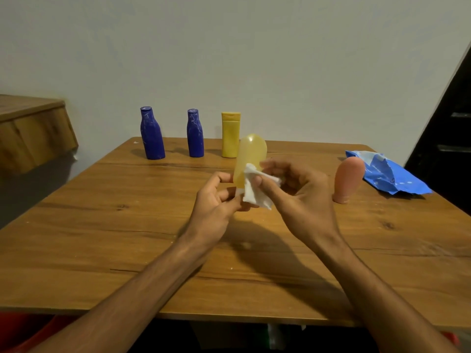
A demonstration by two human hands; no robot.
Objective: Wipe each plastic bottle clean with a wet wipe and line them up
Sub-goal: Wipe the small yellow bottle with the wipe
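Three bottles line the far edge of the table (102, 225): left blue bottle (152, 135), right blue bottle (195, 135), yellow bottle (230, 136); I read the left hand (216, 202) gripping the translucent bottle (251, 154) upright above mid-table; right hand (303, 194) pinches the wet wipe (254, 193) against it; pink bottle (347, 182) stands just beside the wipe pack (390, 175).

Likely a room in a home. A wood-grain table (102, 225) stands against a bare pale wall (280, 59), with a wooden ledge (30, 128) at nine o'clock and a dark panel (448, 138) at three o'clock. Toiletry-style plastic bottles (195, 133) stand at twelve o'clock.
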